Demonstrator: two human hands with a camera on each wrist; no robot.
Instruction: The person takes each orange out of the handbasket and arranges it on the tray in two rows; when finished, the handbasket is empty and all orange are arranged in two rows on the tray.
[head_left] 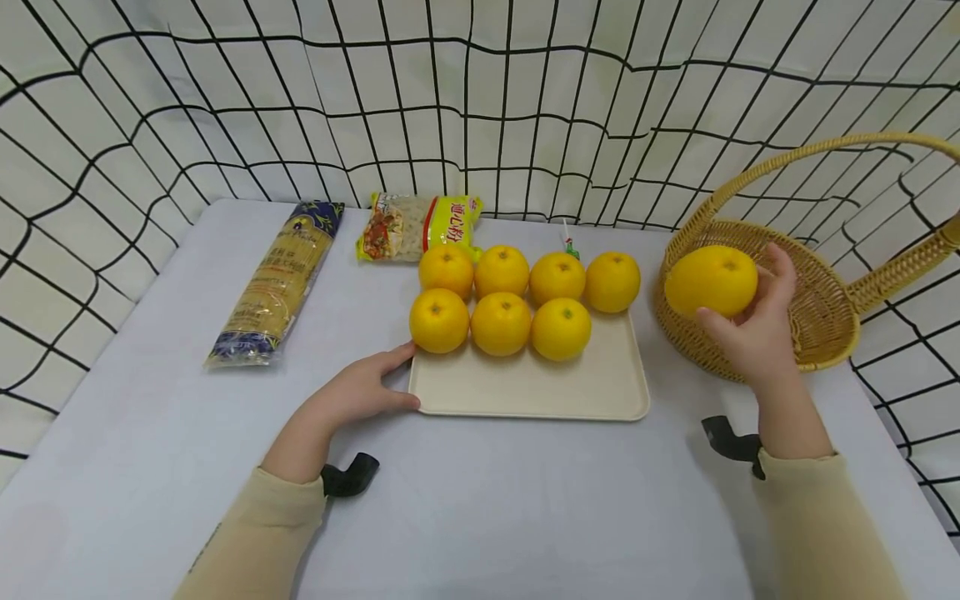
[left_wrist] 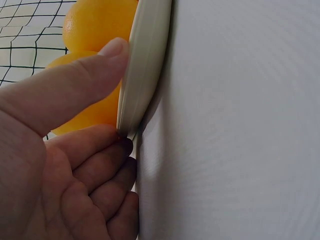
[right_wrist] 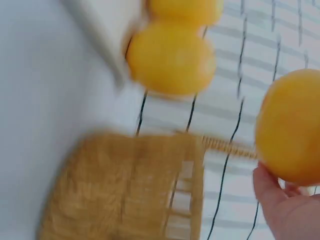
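In the head view my right hand point(head_left: 761, 321) grips an orange point(head_left: 711, 281), thumb and fingers on its lower right side. It holds the fruit up over the left part of a wicker basket point(head_left: 693, 343) with a tall arched handle. My left hand point(head_left: 356, 387) holds the left front corner of a cream tray point(head_left: 525, 396). In the left wrist view its thumb point(left_wrist: 107, 60) lies at the tray's rim point(left_wrist: 145, 65), with the other fingers bent beside the corner. Several oranges point(head_left: 501, 323) stand in two rows along the tray's back half.
Behind the tray lies a yellow-ended food packet point(head_left: 408, 229); a long pack of noodles point(head_left: 277, 287) lies to the left. A small green-and-white item point(head_left: 570, 243) shows behind the oranges. Black wire mesh point(head_left: 510, 108) borders the white table at the back and sides.
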